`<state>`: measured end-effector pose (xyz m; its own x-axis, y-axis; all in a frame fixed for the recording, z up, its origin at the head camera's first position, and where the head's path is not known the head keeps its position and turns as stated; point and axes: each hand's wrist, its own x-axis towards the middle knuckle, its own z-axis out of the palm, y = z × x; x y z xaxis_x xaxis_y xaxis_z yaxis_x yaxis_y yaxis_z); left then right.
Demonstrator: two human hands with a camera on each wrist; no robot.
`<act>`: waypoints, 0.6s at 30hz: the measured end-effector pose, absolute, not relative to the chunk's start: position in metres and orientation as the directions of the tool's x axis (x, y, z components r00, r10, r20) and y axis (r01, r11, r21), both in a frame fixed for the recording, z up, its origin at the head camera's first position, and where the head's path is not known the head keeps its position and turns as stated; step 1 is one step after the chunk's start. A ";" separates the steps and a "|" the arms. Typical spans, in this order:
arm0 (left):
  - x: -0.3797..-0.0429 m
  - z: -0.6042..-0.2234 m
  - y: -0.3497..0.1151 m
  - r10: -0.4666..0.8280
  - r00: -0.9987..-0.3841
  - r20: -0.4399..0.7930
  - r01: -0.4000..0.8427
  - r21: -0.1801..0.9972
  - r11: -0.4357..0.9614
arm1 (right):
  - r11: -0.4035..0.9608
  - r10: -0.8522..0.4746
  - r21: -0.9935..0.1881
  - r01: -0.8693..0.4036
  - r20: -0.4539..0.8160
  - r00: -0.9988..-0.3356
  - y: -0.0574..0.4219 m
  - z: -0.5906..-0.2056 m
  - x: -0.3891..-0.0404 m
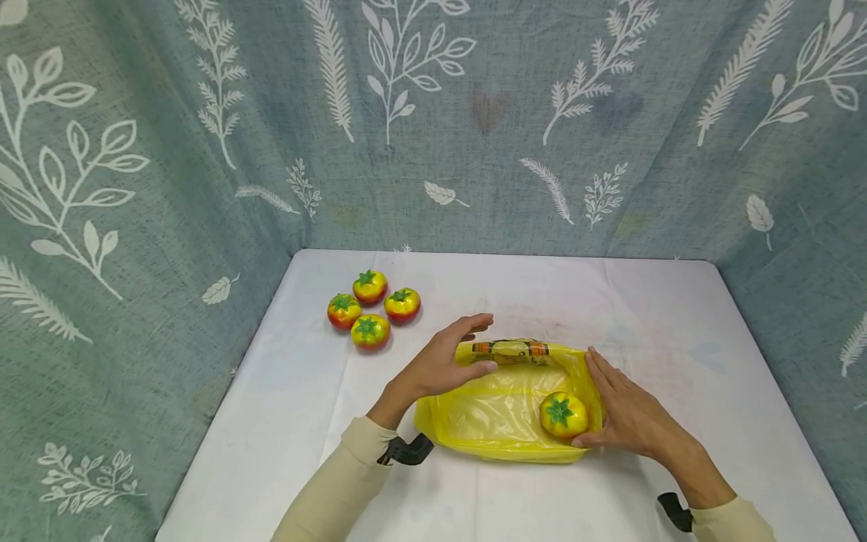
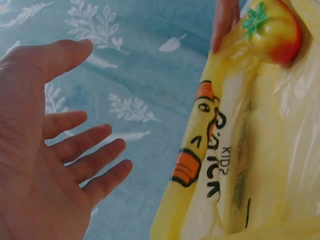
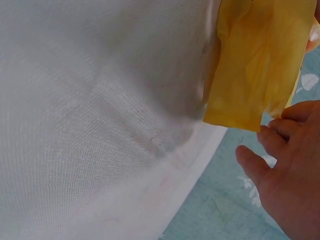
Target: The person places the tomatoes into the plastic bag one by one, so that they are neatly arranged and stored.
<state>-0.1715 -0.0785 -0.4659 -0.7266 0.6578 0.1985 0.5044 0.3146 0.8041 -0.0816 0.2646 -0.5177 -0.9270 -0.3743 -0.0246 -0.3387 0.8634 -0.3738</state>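
Observation:
A yellow plastic bag (image 1: pixel 484 403) lies spread on the table with its mouth facing up. Inside, at its right end, sits a yellow-and-red toy tomato (image 1: pixel 564 415) with a green star-shaped top. My left hand (image 1: pixel 452 360) hovers over the bag's left end, fingers spread and holding nothing, as the left wrist view confirms. Along the bag's right side lies my right hand (image 1: pixel 630 412), its fingers extended against the edge and its thumb by the front rim, close to the tomato. In the right wrist view, the fingertips (image 3: pixel 275 142) touch the bag's yellow side (image 3: pixel 250 75).
Several more toy tomatoes (image 1: pixel 370 333) stand in a cluster on the white-covered table (image 1: pixel 643 301), left of the bag. A blue-green leaf-patterned curtain (image 1: pixel 474 173) surrounds the table's back and sides. Printed orange and black artwork (image 2: pixel 186 167) runs along the bag's far rim.

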 end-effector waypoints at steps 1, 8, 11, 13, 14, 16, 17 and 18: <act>-0.172 -0.466 -0.080 0.650 -0.733 0.200 0.502 0.805 0.318 | 0.864 -0.372 -0.375 -0.336 -0.026 -0.928 0.264 -0.517 -0.082; -0.174 -0.466 -0.093 0.606 -0.766 0.214 0.481 0.816 0.320 | 0.864 -0.367 -0.380 -0.331 -0.023 -0.930 0.263 -0.517 -0.081; -0.175 -0.466 -0.098 0.588 -0.778 0.221 0.473 0.822 0.317 | 0.864 -0.367 -0.379 -0.332 -0.024 -0.930 0.263 -0.518 -0.082; -0.175 -0.467 -0.102 0.574 -0.786 0.227 0.467 0.827 0.313 | 0.864 -0.369 -0.376 -0.335 -0.020 -0.929 0.263 -0.518 -0.082; -0.175 -0.467 -0.103 0.566 -0.791 0.231 0.465 0.829 0.310 | 0.863 -0.370 -0.375 -0.337 -0.016 -0.929 0.263 -0.519 -0.082; -0.175 -0.467 -0.107 0.550 -0.799 0.243 0.460 0.836 0.299 | 0.865 -0.368 -0.373 -0.335 -0.016 -0.930 0.263 -0.519 -0.082; -0.176 -0.468 -0.109 0.543 -0.802 0.249 0.458 0.840 0.292 | 0.865 -0.367 -0.374 -0.335 -0.017 -0.930 0.263 -0.519 -0.082; -0.176 -0.469 -0.110 0.536 -0.804 0.256 0.457 0.843 0.284 | 0.864 -0.369 -0.374 -0.337 -0.015 -0.929 0.263 -0.519 -0.082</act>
